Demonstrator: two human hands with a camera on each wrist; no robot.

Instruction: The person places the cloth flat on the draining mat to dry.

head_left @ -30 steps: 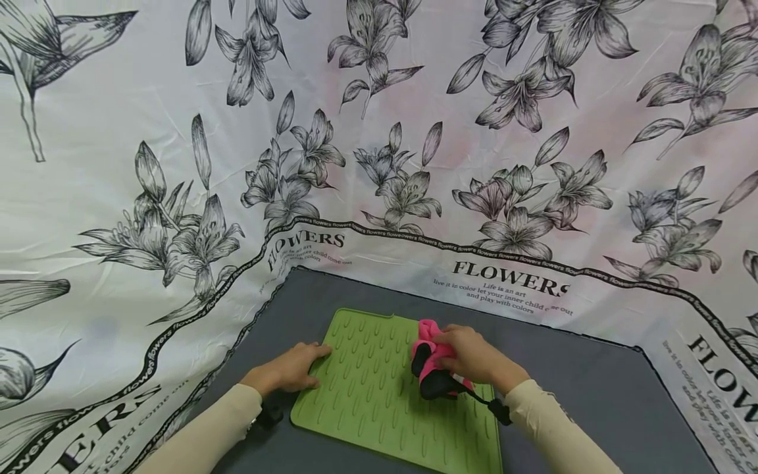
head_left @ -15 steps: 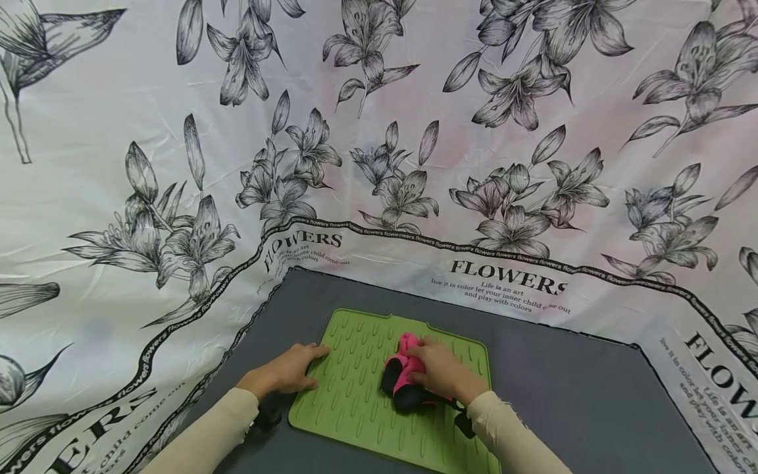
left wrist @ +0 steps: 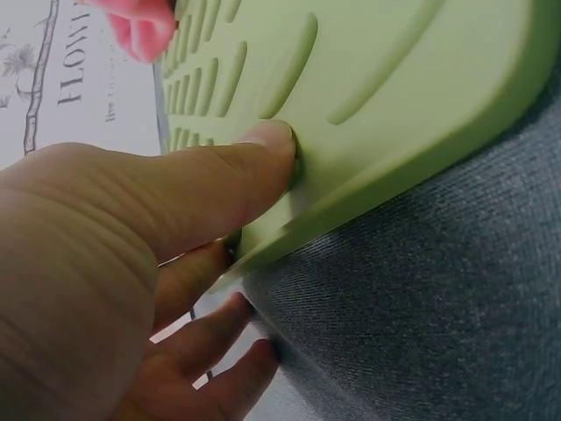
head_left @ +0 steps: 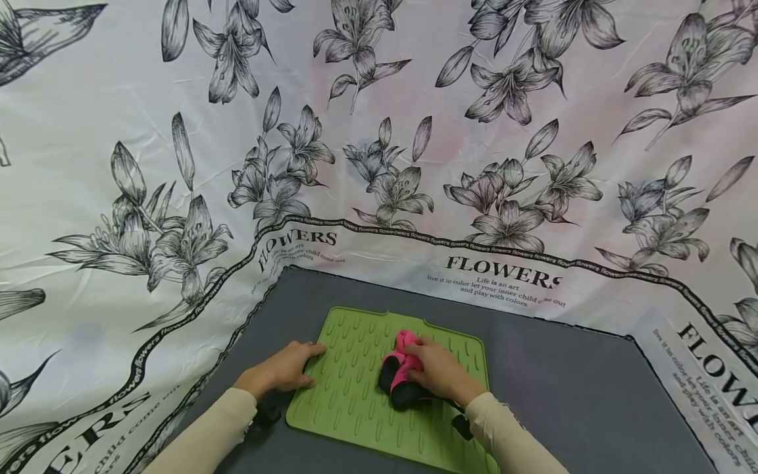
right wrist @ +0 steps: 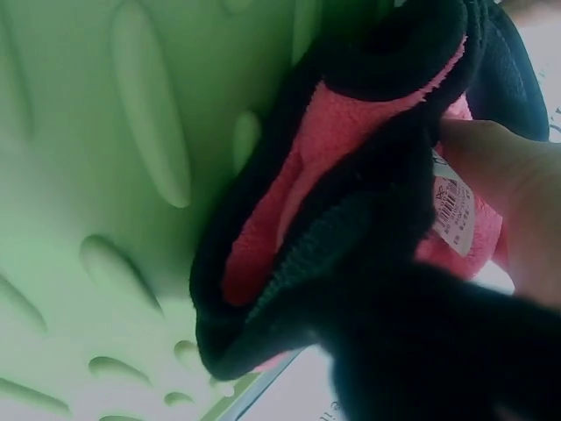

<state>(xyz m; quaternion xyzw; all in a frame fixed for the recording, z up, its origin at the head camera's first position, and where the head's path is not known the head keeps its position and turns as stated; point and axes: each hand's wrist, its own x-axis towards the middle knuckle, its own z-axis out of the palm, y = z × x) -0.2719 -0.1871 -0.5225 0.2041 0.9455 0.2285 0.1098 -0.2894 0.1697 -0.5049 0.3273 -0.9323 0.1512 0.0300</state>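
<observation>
In the head view, my right hand (head_left: 441, 372) grips a bunched pink cloth (head_left: 404, 365) with black edging over the middle of a ribbed green mat (head_left: 349, 395). The right wrist view shows the cloth (right wrist: 324, 149) touching or close above the mat (right wrist: 53, 175). Its black border gapes around pink fleece, and a white barcode tag hangs near my fingers. My left hand (head_left: 281, 368) rests at the mat's left edge. Up close in the left wrist view, the thumb (left wrist: 254, 162) presses on the mat's top while the other fingers lie along its rim.
A dark grey tabletop (head_left: 551, 382) surrounds the mat. White sheeting (head_left: 391, 79) printed with black flowers hangs behind it and on the left and right. A small black device (head_left: 269, 416) sits by my left wrist, and another (head_left: 462, 426) by my right.
My right hand has carried the pink cloth leftward across the mat, mostly in the first half second. My left hand stays at the mat's edge. The head view has turned slightly.
</observation>
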